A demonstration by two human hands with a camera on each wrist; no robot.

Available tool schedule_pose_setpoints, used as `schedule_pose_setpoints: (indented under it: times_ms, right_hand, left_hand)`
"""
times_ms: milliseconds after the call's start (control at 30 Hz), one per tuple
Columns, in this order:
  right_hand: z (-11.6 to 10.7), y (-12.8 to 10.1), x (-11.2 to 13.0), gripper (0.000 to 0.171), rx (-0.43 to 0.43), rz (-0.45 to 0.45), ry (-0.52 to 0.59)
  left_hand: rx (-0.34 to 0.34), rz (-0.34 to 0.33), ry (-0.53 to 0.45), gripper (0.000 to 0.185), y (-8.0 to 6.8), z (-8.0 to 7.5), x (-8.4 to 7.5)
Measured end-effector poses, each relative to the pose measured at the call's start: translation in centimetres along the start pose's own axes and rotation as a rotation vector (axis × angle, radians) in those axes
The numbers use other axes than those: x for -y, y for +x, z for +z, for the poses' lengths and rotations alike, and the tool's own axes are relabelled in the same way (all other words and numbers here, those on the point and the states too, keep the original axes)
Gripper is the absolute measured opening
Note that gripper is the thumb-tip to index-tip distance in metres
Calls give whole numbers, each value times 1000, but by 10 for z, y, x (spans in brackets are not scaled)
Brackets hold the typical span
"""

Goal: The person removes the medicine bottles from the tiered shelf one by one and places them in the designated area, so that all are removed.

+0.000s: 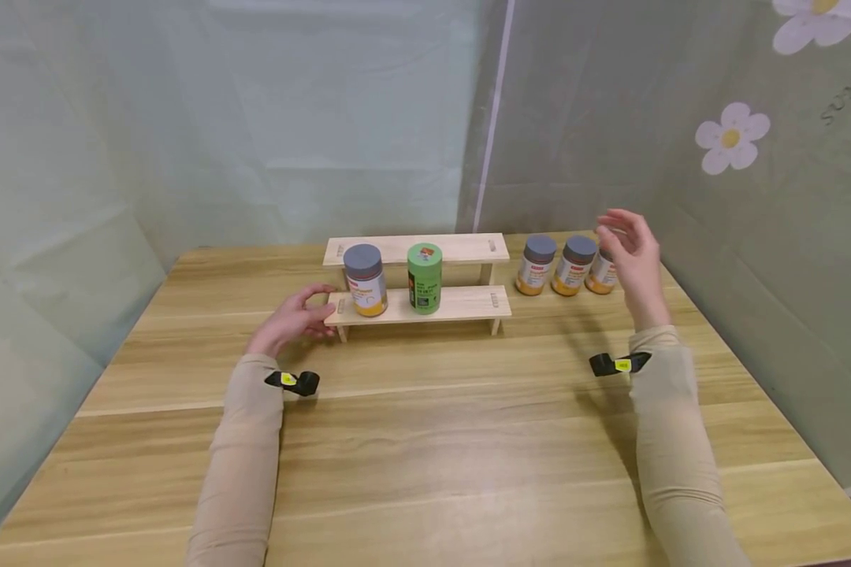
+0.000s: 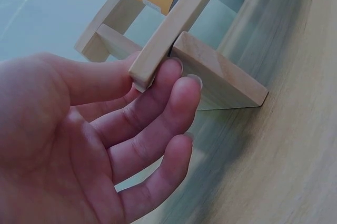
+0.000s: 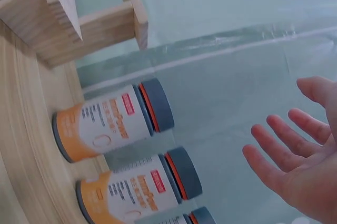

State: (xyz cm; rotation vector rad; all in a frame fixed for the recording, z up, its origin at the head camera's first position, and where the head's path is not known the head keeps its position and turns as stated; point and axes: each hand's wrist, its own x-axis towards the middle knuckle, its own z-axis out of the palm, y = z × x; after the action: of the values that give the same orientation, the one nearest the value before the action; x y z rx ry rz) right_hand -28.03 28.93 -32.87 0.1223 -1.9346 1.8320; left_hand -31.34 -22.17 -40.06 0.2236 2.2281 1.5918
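While the left hand [image 1: 294,319] is resting on the desk [image 1: 425,441] at the left end of the small wooden rack [image 1: 417,307], its fingers [image 2: 179,90] are lying loosely curled with their tips touching the end of the lower shelf board, as the left wrist view is showing; they are pressing against the wood rather than wrapping round it, probably to be keeping the rack from sliding. Standing on that lower shelf are a grey-lidded jar [image 1: 365,280] with an orange base and, just beside it to the right, a green canister [image 1: 424,277], both upright, while the upper shelf behind them is carrying nothing. The right hand [image 1: 633,256] is hovering in the air above the desk, its fingers [image 3: 279,148] spreading wide and relaxed and holding nothing. It is hanging just over and in front of a row of three more grey-lidded jars [image 1: 566,265], which are standing upright on the desk to the right of the rack, close together and near the back curtain [image 1: 610,118]; the nearest jar to the palm is the rightmost one, partly hidden behind it. Being lined up beside the rack, the jars are sitting within easy reach of that open hand.
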Motion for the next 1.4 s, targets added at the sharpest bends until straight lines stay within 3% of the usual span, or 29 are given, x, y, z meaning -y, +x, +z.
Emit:
schedule_pose_setpoints:
  times_ms: [467, 1033, 1400]
  right_hand:
    - [35, -9, -12, 34, 156, -34, -69]
    - [85, -28, -21, 45, 380, -44, -89]
    - [108, -36, -28, 44, 470, -44, -76]
  left_hand:
    - [-3, -8, -7, 57, -1, 0, 1]
    - [-12, 10, -12, 55, 1, 0, 3]
    - [-15, 7, -22, 54, 2, 1, 2]
